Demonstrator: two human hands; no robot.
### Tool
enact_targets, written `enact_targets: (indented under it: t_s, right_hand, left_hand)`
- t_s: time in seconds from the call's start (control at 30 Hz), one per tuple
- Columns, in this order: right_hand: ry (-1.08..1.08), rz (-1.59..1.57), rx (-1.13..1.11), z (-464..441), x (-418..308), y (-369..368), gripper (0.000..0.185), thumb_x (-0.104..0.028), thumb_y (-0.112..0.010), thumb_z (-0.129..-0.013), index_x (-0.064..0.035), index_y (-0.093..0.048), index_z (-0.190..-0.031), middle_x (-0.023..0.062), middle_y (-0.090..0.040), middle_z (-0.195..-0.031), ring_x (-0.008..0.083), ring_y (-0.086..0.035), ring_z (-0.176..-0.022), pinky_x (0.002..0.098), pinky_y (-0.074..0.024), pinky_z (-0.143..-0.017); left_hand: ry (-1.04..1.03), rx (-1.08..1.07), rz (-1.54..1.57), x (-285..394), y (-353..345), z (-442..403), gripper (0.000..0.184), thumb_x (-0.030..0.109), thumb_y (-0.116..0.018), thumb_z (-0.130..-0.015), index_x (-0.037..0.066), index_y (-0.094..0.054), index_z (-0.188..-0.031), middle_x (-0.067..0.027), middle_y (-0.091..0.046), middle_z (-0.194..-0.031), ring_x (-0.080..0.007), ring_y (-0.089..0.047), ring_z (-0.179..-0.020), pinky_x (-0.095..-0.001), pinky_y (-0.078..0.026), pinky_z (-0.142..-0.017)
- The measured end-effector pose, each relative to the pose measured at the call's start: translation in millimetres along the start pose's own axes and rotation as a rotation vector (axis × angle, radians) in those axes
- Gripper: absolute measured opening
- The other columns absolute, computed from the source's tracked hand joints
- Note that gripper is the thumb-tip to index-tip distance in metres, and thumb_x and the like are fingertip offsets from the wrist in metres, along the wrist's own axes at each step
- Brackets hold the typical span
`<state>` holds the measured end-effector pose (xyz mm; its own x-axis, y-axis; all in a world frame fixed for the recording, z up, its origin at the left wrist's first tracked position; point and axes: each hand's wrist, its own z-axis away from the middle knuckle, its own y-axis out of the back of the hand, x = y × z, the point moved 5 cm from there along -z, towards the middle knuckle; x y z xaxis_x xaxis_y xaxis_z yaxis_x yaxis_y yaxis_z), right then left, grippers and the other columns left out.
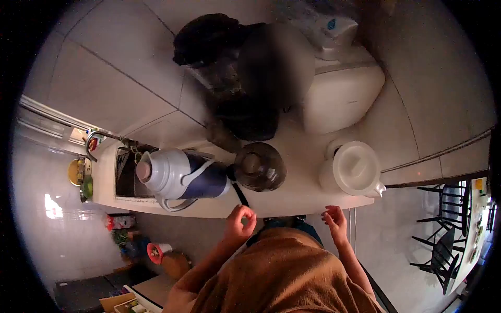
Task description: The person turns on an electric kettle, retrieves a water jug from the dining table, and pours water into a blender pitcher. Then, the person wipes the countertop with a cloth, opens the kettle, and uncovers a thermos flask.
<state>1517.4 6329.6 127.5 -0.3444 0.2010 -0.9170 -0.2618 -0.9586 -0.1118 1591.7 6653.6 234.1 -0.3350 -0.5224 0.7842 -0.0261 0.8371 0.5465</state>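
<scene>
My left hand [241, 223] is at the counter's front edge, thumb and fingers curled together in a loop with nothing visible inside. Just above it ends the black handle [240, 194] of a round, dark glass pot [269, 169]; whether they touch is unclear. Left of the pot is a blue and white thermos flask [201, 175], its grey handle toward me. My right hand [335, 223] hovers before the edge, fingers loosely bent and apart, holding nothing. Beyond it stands a lidded white pitcher [355, 169], its spout toward the front right.
A sink [128, 172] with a curved tap [93, 145] lies at the counter's left. Toward the wall are a black bag-like bundle [206, 41] and a rounded white appliance [342, 99]; a blurred patch hides part between them. Dark chairs [443, 250] stand at far right.
</scene>
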Motion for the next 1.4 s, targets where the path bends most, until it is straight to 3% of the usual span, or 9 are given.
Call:
enact_targets:
  t_s: [0.13, 0.23, 0.33, 0.73, 0.83, 0.97, 1.03, 1.13, 1.4]
  right_hand:
    - [0.039, 0.212, -0.08, -3, -7, -27, 0.025, -0.011, -0.063, -0.088, -0.0062, -0.056, -0.112, 0.0044, -0.062, -0.088, 0.0125, -0.059, -0.078, 0.0269, -0.0484, -0.071]
    - [0.116, 0.371, -0.158, -2, -17, -45, 0.026, -0.012, -0.064, -0.086, -0.0067, -0.056, -0.111, 0.0065, -0.064, -0.088, 0.0147, -0.062, -0.079, 0.0289, -0.0495, -0.071]
    - [0.063, 0.337, -0.202, -4, -17, -63, 0.026, -0.013, -0.065, -0.086, -0.0069, -0.056, -0.109, 0.0069, -0.066, -0.087, 0.0164, -0.063, -0.078, 0.0294, -0.0495, -0.071]
    - [0.288, 0.489, -0.254, -19, -87, -171, 0.042, -0.019, -0.069, -0.084, -0.0065, -0.054, -0.121, 0.0106, -0.058, -0.117, 0.0228, -0.063, -0.093, 0.0334, -0.0524, -0.074]
    - [0.432, 0.682, -0.202, -28, -79, -186, 0.045, -0.027, -0.07, -0.084, -0.0071, -0.055, -0.121, 0.0109, -0.059, -0.117, 0.0252, -0.064, -0.094, 0.0362, -0.0532, -0.075]
    - [0.373, 0.736, -0.17, -34, -83, -197, 0.045, -0.033, -0.071, -0.083, -0.0082, -0.057, -0.119, 0.0119, -0.062, -0.114, 0.0279, -0.064, -0.092, 0.0384, -0.0533, -0.074]
    - [0.448, 0.776, -0.148, -36, -89, -202, 0.04, -0.034, -0.069, -0.084, -0.0096, -0.06, -0.115, 0.013, -0.064, -0.106, 0.0299, -0.064, -0.087, 0.0397, -0.0533, -0.073]
    - [0.428, 0.75, -0.127, -45, -77, -201, 0.035, -0.035, -0.067, -0.085, -0.0115, -0.062, -0.111, 0.0119, -0.066, -0.102, 0.0299, -0.064, -0.081, 0.0402, -0.0527, -0.068]
    - [0.523, 0.907, 0.002, -43, -71, -201, 0.028, -0.034, -0.068, -0.084, -0.0123, -0.065, -0.102, 0.0098, -0.067, -0.092, 0.0284, -0.063, -0.067, 0.0403, -0.0497, -0.06]
  left_hand:
    - [0.119, -0.181, -0.069, -29, 24, 28, 0.017, 0.008, -0.065, -0.076, 0.007, -0.048, -0.075, -0.0072, -0.062, -0.082, -0.0288, -0.063, -0.075, -0.0338, -0.05, -0.066]
    - [0.209, -0.23, -0.269, -39, 31, 36, 0.041, 0.017, -0.067, -0.078, 0.012, -0.057, -0.117, -0.0092, -0.057, -0.112, -0.0271, -0.06, -0.093, -0.0354, -0.05, -0.073]
    - [0.356, -0.335, -0.177, -69, 36, 43, 0.059, 0.023, -0.067, -0.08, 0.018, -0.046, -0.136, -0.0148, -0.049, -0.125, -0.0306, -0.055, -0.106, -0.0373, -0.048, -0.084]
    - [-0.006, -0.33, -0.51, -107, 5, 14, 0.063, 0.036, -0.067, -0.084, 0.012, -0.045, -0.137, -0.0285, -0.044, -0.132, -0.0443, -0.041, -0.124, -0.0532, -0.036, -0.102]
    - [-0.095, -0.187, -0.568, -101, 3, 4, 0.066, 0.027, -0.074, -0.072, 0.009, -0.048, -0.131, -0.0272, -0.043, -0.131, -0.0442, -0.042, -0.121, -0.049, -0.038, -0.099]
    - [-0.096, -0.214, -0.531, -119, -7, -13, 0.065, 0.025, -0.074, -0.073, 0.008, -0.049, -0.13, -0.0271, -0.042, -0.132, -0.0436, -0.041, -0.121, -0.0483, -0.038, -0.1]
    - [-0.055, -0.322, -0.504, -130, -15, -25, 0.062, 0.036, -0.066, -0.085, 0.007, -0.045, -0.136, -0.0261, -0.042, -0.135, -0.0432, -0.035, -0.13, -0.0535, -0.032, -0.104]
    - [-0.155, -0.231, -0.554, -126, -19, -38, 0.069, 0.024, -0.073, -0.074, 0.009, -0.044, -0.134, -0.0275, -0.037, -0.137, -0.0435, -0.039, -0.125, -0.0486, -0.037, -0.102]
    - [-0.089, -0.322, -0.531, -138, -29, -48, 0.066, 0.024, -0.07, -0.078, 0.006, -0.042, -0.135, -0.0269, -0.035, -0.139, -0.043, -0.036, -0.128, -0.047, -0.034, -0.105]
